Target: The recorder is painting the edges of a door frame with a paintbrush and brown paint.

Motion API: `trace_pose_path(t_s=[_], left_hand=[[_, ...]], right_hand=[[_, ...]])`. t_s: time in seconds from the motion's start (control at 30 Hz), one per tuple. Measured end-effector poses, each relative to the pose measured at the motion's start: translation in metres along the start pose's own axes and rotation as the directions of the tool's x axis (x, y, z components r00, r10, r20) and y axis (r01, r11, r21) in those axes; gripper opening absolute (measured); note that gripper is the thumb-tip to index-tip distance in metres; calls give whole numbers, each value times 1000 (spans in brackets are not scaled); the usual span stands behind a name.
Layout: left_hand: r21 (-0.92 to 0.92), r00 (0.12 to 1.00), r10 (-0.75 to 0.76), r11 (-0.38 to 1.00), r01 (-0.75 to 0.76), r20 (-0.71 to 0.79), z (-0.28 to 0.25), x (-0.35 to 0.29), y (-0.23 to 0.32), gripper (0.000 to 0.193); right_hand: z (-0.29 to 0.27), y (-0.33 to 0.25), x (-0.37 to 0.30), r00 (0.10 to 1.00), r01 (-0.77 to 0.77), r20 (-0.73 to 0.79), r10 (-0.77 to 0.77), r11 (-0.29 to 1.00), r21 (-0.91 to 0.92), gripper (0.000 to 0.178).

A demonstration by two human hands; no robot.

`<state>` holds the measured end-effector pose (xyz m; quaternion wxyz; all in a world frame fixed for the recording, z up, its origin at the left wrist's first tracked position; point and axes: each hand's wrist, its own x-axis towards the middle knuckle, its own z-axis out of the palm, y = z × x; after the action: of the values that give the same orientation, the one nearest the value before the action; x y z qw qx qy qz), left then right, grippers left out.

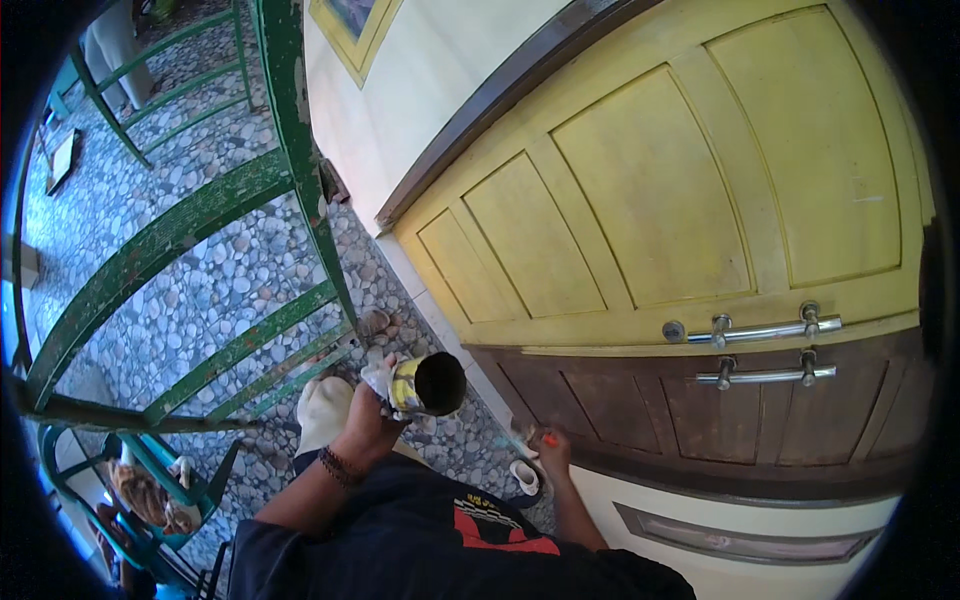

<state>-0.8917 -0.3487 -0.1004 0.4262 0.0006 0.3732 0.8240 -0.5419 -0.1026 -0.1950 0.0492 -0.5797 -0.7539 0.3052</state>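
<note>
My left hand (372,422), with beads round the wrist, is closed round a paint can (407,388) with a yellow-smeared side. The can is tilted so that its dark mouth shows, and a crumpled whitish piece (377,376) lies between my fingers and it. Further right, my right hand (553,455) is closed on a small paintbrush (550,439) with a red-orange handle. It is beside the lower end of the door's brown leaf (640,400); whether the bristles touch anything is too small to tell. The yellow leaf (640,190) rises beyond it.
A chipped green ladder-like frame (290,120) stands close on my left. Behind it, a green chair (205,500) carries brown cloth. Two metal handles (765,330) stick out from the door leaves. The floor (235,260) is pebbled; a person's legs (115,60) show at far left.
</note>
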Motion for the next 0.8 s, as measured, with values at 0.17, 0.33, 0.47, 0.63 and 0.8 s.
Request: trace_pose_path(t_s=[0.17,0.33,0.47,0.63,0.8], left_hand=[[-327,923,-359,863,385,139,-25,10,-3,36],[-412,809,-556,703,580,190,-50,22,30,37],[-334,784,-582,711,619,214,-70,31,63,35],[-137,804,-568,795,591,176,-77,38,85,36],[-27,747,-580,784,620,324,-70,42,112,38]], right_hand=[[17,102,-109,960,-275,21,280,952,-132,30],[43,110,-160,826,-543,142,546,837,-64,25],[80,34,-146,938,-56,253,238,822,-567,27],[122,-120,-109,996,-22,-83,20,1000,-15,22],[139,-201,-110,986,107,-141,-94,991,86,19]])
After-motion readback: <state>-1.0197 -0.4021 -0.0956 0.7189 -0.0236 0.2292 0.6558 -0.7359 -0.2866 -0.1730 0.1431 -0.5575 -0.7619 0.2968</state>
